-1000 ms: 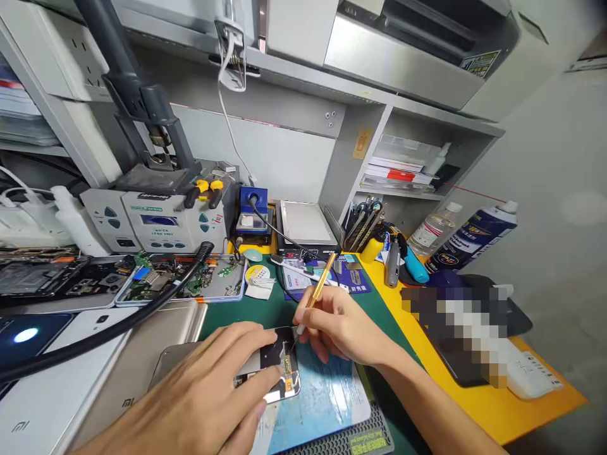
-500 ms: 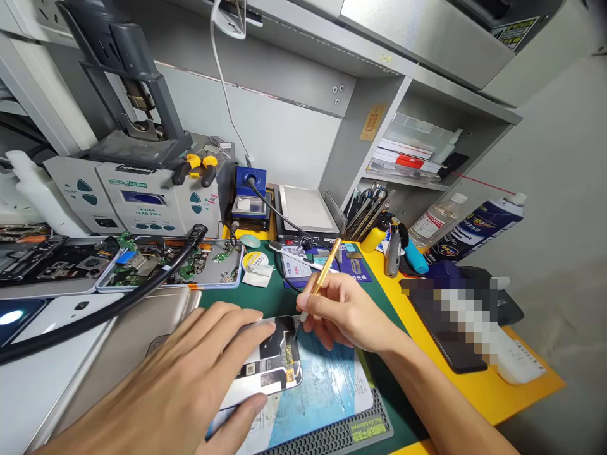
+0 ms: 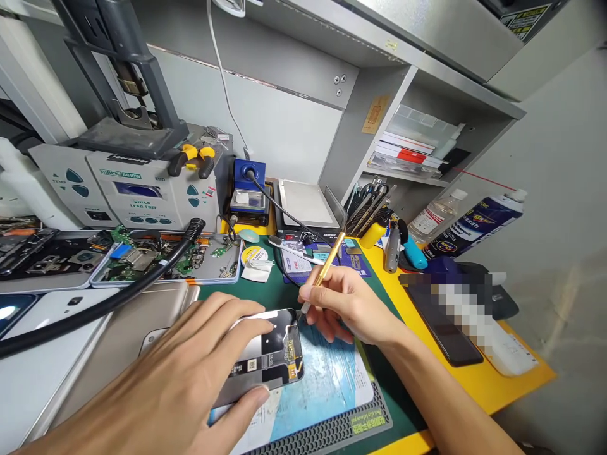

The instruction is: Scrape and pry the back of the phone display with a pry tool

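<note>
A phone screen [image 3: 268,351], its black and silver back with flex ribbons facing up, lies under my left hand [image 3: 194,366]. The fingers of that hand reach over its far edge and the thumb presses along the near edge, holding it by both sides. My right hand [image 3: 336,300] pinches a slim gold-handled craft knife [image 3: 331,258] like a pen. The knife's silver collar slants down to the screen's far right corner; its fine tip is too small to make out. Beneath the screen is a worn blue and white sheet [image 3: 327,379] on a grey honeycomb pad [image 3: 379,411].
A black hose [image 3: 142,284] crosses the left side over opened phone parts [image 3: 218,256]. Behind stand a hot air station [image 3: 137,189] and a heating plate [image 3: 306,205]. To the right are a black phone [image 3: 443,322], a spray can [image 3: 474,224] and a clear bottle [image 3: 436,215].
The view has shifted slightly. The screen's glare has turned from white to grey, as though its tilt changed a little. Both hands keep their grips, the knife still at the corner.
</note>
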